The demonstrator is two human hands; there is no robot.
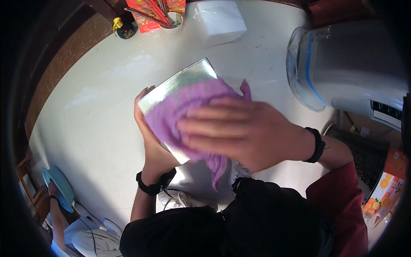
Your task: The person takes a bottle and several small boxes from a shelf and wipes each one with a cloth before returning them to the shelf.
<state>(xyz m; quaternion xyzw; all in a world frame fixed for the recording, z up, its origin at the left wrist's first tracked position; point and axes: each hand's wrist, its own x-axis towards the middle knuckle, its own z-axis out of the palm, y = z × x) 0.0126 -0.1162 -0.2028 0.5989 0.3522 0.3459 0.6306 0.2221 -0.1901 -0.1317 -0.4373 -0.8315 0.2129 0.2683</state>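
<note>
My left hand grips a shiny silver-gold box along its left side, holding it tilted in front of me above the floor. A purple cloth covers much of the box's upper face, its loose corners hanging past the edges. Spread over the cloth, my right hand presses it against the box, the fingers blurred. What the box's underside looks like is hidden. Both wrists wear dark bands.
On the pale floor ahead stand a cup of sticks, a small black bottle and a white block. A grey appliance is at right, above an orange-printed carton. Lower left, another person's hand touches a teal basin.
</note>
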